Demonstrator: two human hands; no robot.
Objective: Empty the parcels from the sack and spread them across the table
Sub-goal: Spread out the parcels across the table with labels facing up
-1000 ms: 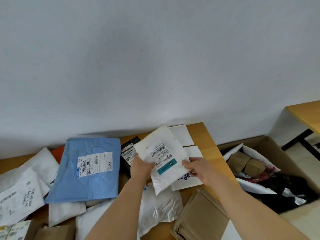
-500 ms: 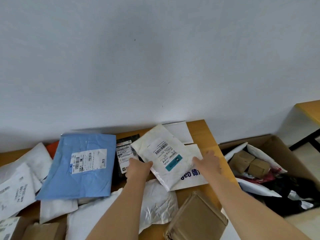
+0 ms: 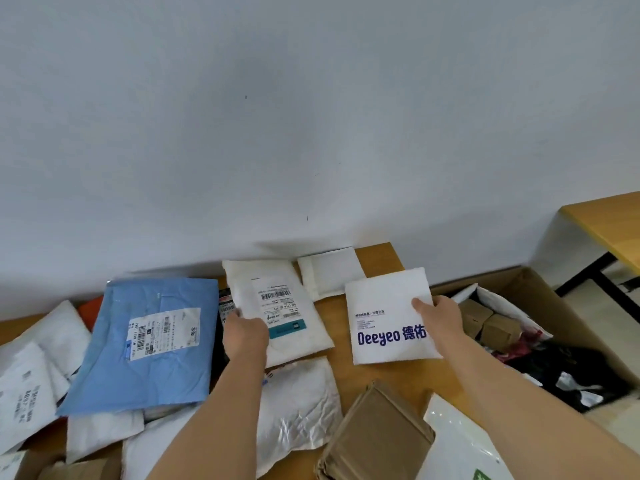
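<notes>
A: The Deeyeo mailer (image 3: 388,317), at two o'clock on the tabletop (image 3: 398,375), is pinched by the right hand (image 3: 438,318); the barcoded mailer (image 3: 277,306) is gripped by the left hand (image 3: 244,332).

B: If pushed further right, it could be tipped into the cardboard box (image 3: 561,306).

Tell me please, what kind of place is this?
Probably a parcel sorting room or small mailroom: labelled mailers such as the blue mailer cover a wooden table, and a cardboard box beside it holds more parcels.

A blue envelope (image 3: 145,344) lies at nine o'clock; a white packet (image 3: 388,315) with dark-blue lettering at three; the desk (image 3: 341,336) is tan wood.
</notes>
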